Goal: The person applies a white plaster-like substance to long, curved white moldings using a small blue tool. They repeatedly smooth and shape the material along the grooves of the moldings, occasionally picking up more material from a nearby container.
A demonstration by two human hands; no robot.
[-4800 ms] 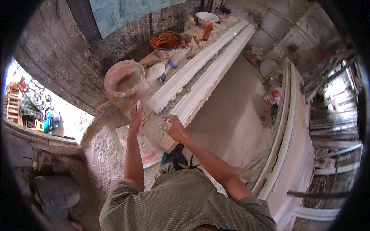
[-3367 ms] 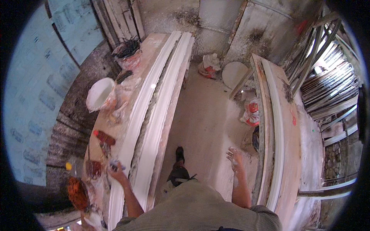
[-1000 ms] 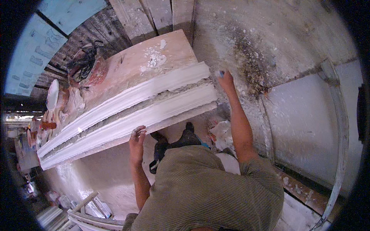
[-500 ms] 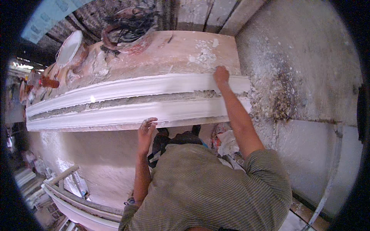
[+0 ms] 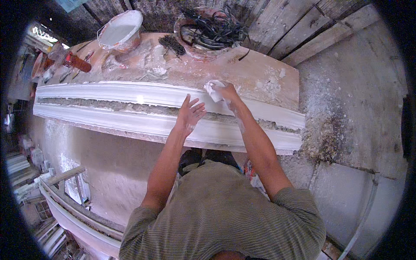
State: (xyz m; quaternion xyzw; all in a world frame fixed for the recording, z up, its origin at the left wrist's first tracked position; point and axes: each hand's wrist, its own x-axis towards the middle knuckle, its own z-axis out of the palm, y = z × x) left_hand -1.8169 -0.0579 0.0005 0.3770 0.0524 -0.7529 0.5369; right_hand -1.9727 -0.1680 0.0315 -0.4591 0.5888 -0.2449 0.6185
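Note:
A long white plaster moulding (image 5: pixel 117 89) with ridged faces lies across the bench, a rough grey groove running along its middle. Over its far side, my right hand (image 5: pixel 228 92) is closed on a crumpled white rag-like piece (image 5: pixel 213 88). Whether that is cloth or something else I cannot tell for certain. Left of it, my left hand (image 5: pixel 191 113) hangs over the groove with fingers spread and nothing in it. White residue marks both forearms.
Behind the moulding, a bucket (image 5: pixel 120 32) of pale mix and a basin (image 5: pixel 208 32) of dark strips stand on the plaster-spattered bench (image 5: pixel 260 71). A red-brown cylindrical thing (image 5: pixel 78 62) lies at the far left. Crumbled debris (image 5: pixel 323 134) covers the floor on the right.
My right hand has come left from the moulding's right end, and the white piece now shows in it. My left hand has moved up from the near edge to over the moulding. The view has shifted.

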